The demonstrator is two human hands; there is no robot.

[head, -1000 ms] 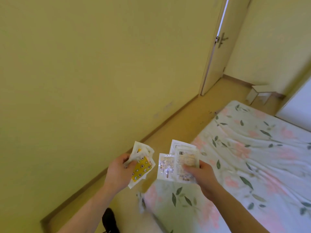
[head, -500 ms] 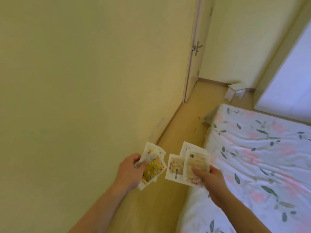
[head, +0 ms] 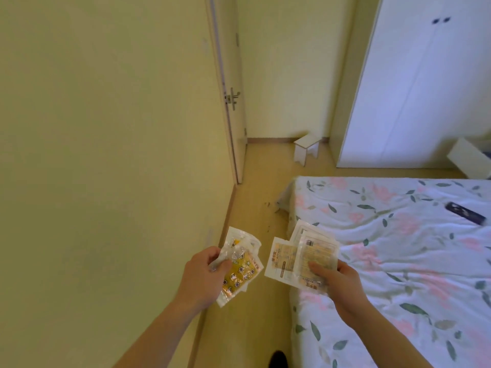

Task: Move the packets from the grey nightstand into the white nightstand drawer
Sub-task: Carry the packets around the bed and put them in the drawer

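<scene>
My left hand (head: 200, 278) grips a small bunch of clear packets with a yellow patterned one (head: 240, 270) on top. My right hand (head: 338, 284) pinches a fan of flat white packets with printed labels (head: 300, 257), thumb on top. Both hands are held out in front of me, over the strip of floor between the wall and the bed. A white piece of furniture (head: 467, 158) shows at the far right beyond the bed; I cannot tell whether it is the white nightstand. The grey nightstand is out of view.
A bed with a floral sheet (head: 393, 261) fills the lower right, with a dark phone (head: 465, 212) on it. A yellow wall runs along the left to a door (head: 229, 102). A small white stool (head: 307, 150) and a white wardrobe (head: 425, 83) stand ahead.
My view has swung to the right along the wall; the door, stool and wardrobe have come into sight. Both hands still hold their packets the same way.
</scene>
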